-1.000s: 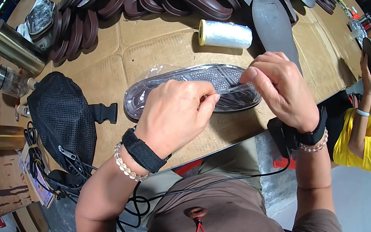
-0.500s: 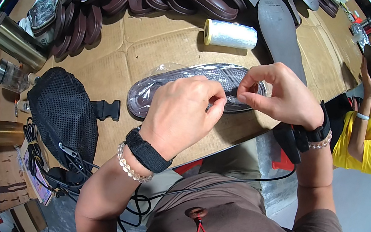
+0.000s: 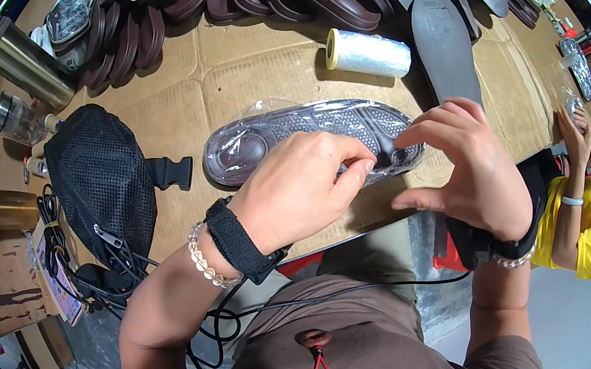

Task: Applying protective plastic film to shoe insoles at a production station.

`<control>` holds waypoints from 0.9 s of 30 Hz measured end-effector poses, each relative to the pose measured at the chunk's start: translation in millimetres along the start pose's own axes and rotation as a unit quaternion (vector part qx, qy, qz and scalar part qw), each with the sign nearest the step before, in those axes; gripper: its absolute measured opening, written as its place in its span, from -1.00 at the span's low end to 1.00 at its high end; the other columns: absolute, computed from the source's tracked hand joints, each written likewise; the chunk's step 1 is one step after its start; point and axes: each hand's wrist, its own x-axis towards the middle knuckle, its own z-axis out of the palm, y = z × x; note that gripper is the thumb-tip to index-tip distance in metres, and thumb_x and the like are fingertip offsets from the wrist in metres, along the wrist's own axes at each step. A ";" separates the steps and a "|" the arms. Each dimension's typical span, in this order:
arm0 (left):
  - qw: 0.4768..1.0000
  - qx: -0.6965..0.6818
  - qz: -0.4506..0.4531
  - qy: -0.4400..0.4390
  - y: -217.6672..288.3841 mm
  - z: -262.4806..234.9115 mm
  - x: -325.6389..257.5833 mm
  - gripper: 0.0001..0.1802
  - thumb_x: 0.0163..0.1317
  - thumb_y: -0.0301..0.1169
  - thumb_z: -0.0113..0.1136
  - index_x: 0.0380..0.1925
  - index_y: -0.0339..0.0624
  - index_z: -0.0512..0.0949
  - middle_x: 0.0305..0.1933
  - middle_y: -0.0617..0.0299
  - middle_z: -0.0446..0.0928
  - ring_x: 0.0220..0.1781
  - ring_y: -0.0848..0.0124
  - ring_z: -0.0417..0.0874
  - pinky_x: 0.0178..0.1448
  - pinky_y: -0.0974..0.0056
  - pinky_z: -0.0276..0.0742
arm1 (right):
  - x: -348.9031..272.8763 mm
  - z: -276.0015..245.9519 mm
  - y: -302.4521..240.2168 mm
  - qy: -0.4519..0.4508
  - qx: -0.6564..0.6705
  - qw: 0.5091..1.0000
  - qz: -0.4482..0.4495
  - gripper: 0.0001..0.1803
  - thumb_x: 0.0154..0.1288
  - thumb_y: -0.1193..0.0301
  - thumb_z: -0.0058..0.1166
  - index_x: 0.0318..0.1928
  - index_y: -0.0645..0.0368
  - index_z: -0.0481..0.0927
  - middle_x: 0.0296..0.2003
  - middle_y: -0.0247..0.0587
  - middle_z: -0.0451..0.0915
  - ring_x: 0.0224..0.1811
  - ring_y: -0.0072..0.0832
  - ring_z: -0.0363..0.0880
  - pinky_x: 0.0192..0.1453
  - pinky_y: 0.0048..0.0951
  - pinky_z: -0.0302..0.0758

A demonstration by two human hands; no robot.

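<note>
While the left hand (image 3: 303,186) is covering part of the near edge of the dark sole (image 3: 327,118), the right hand (image 3: 476,169) is hovering by the right end of it. The sole is lying on the cardboard (image 3: 243,79) under wrinkled clear film (image 3: 258,107), and its long axis is running slantwise, from lower left to upper right, so the right end is pointing away from the person's body. From the left hand, the sole is extending to both sides and a little beyond; from the right hand, it is lying to the left, with its end reaching toward the gap of the grip. The left hand is being nearer to the middle. Its thumb and forefinger are meeting at the tips, but I cannot tell if film is between them. The right thumb and fingers are standing well apart; whether a fingertip is touching the film, I cannot tell.
</note>
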 end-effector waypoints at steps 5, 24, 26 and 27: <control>1.000 -0.004 -0.008 -0.017 -3.7 4.8 0.3 -0.74 0.41 -0.42 0.25 -0.03 -0.37 0.72 -0.37 0.00 0.72 -0.41 0.44 0.65 -0.22 0.29 0.58 | -6.4 14.4 0.1 0.032 -0.062 0.997 -0.019 -0.81 0.00 0.50 0.40 -0.41 0.12 0.59 -0.39 -0.28 0.59 -0.17 -0.24 0.59 0.33 -0.17 0.43; 0.999 -0.016 0.028 0.033 -5.8 11.7 4.8 -0.86 0.40 -0.46 0.25 -0.15 -0.31 0.67 -0.34 0.13 0.72 -0.42 0.49 0.64 -0.24 0.31 0.58 | -7.0 29.9 -1.6 0.068 -0.060 0.995 -0.039 -0.76 0.02 0.52 0.37 -0.42 0.12 0.50 -0.42 -0.25 0.53 -0.18 -0.22 0.58 0.30 -0.15 0.45; 0.998 -0.002 0.033 0.044 -0.6 8.0 5.3 -0.87 0.39 -0.46 0.25 -0.18 -0.30 0.66 -0.33 0.15 0.72 -0.44 0.50 0.62 -0.26 0.32 0.57 | -7.3 28.6 -0.7 0.069 -0.054 0.995 -0.039 -0.76 0.02 0.52 0.37 -0.41 0.12 0.50 -0.42 -0.26 0.53 -0.19 -0.22 0.58 0.29 -0.15 0.45; 0.996 0.000 0.034 0.080 1.3 6.5 5.0 -0.89 0.40 -0.46 0.25 -0.21 -0.29 0.65 -0.34 0.17 0.71 -0.45 0.51 0.60 -0.27 0.33 0.55 | -7.2 27.9 -0.7 0.069 -0.054 0.995 -0.040 -0.76 0.02 0.52 0.37 -0.41 0.12 0.50 -0.42 -0.26 0.53 -0.19 -0.22 0.58 0.29 -0.15 0.45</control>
